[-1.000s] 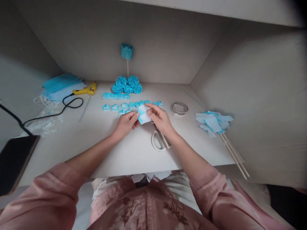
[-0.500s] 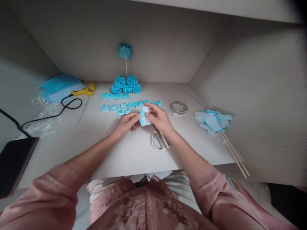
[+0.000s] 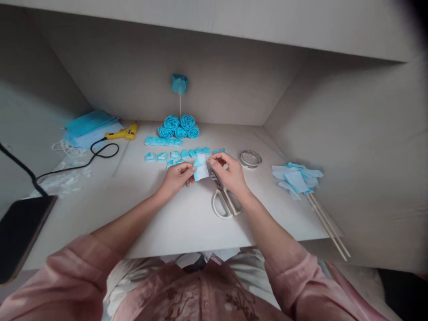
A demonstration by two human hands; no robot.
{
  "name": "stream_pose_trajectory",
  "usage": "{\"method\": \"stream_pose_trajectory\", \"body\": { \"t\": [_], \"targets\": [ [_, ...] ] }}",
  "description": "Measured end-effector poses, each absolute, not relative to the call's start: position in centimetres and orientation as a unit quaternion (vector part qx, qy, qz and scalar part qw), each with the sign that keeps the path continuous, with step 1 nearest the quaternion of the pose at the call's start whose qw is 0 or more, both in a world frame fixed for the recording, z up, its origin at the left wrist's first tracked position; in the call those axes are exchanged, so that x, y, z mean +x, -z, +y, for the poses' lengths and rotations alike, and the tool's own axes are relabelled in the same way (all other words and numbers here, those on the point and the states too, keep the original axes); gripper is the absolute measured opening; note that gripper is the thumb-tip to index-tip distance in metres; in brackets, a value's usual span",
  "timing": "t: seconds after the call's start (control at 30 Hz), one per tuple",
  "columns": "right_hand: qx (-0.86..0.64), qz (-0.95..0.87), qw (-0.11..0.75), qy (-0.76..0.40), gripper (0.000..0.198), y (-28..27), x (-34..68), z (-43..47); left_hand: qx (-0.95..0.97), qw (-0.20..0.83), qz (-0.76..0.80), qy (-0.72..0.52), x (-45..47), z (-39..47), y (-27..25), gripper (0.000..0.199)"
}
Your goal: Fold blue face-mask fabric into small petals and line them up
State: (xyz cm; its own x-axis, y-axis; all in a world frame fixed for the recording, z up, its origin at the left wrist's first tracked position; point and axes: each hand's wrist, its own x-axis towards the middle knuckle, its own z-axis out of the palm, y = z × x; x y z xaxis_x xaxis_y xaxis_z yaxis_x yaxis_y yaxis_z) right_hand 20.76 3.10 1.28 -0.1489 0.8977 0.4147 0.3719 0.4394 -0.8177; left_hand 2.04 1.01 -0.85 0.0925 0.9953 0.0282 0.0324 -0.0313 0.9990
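My left hand [image 3: 177,179] pinches a small folded piece of blue-and-white fabric [image 3: 201,168] between thumb and fingers. Just right of the piece, my right hand [image 3: 229,171] has thumb and fingertips pressed together; what they hold, if anything, is too small to see. Under my right hand lie scissors [image 3: 223,203] with pale handles, their blades partly hidden. Beyond my hands, small folded blue pieces [image 3: 162,157] are laid out in rows, some covered by my fingers. A longer blue row of overlapping folded pieces [image 3: 163,141] lies behind them.
Rolled blue fabric roses [image 3: 180,127] are stacked at the back, with a blue flower on a stick [image 3: 179,84] above. To the left are face masks [image 3: 90,127], a yellow glue gun [image 3: 123,132], white scraps [image 3: 72,178] and a phone [image 3: 25,232]. Rightward sit a ring-shaped coil [image 3: 250,158] and sticks with fabric [image 3: 327,223].
My right hand has come off the fabric piece and moved slightly right. The left hand keeps hold of the piece. The view has tilted up a little.
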Motion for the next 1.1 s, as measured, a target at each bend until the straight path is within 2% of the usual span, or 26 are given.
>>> {"method": "stream_pose_trajectory", "body": {
  "t": [0.23,0.5,0.6,0.7,0.9,1.1],
  "targets": [
    [-0.474,-0.686,0.421,-0.358,0.036,-1.1,20.1,2.4,0.555,0.479,0.488,-0.474,2.0,1.1,1.2,0.03],
    [-0.45,-0.661,0.422,-0.426,0.04,-0.6,19.8,2.8,0.568,0.479,0.492,-0.454,2.3,0.7,0.9,0.025],
    [-0.445,-0.647,0.458,-0.416,0.043,-0.7,20.1,3.0,0.553,0.505,0.481,-0.456,2.3,0.7,0.7,0.028],
    [-0.438,-0.638,0.495,-0.396,0.034,-0.8,20.3,3.2,0.525,0.545,0.469,-0.455,2.1,0.8,0.6,0.031],
    [-0.367,-0.636,0.445,-0.513,0.055,-0.2,20.0,3.3,0.535,0.597,0.426,-0.419,2.2,0.5,0.3,0.034],
    [-0.384,-0.631,0.441,-0.51,0.049,0.3,19.7,3.3,0.554,0.605,0.411,-0.398,2.3,0.3,0.4,0.037]
  ]
}}
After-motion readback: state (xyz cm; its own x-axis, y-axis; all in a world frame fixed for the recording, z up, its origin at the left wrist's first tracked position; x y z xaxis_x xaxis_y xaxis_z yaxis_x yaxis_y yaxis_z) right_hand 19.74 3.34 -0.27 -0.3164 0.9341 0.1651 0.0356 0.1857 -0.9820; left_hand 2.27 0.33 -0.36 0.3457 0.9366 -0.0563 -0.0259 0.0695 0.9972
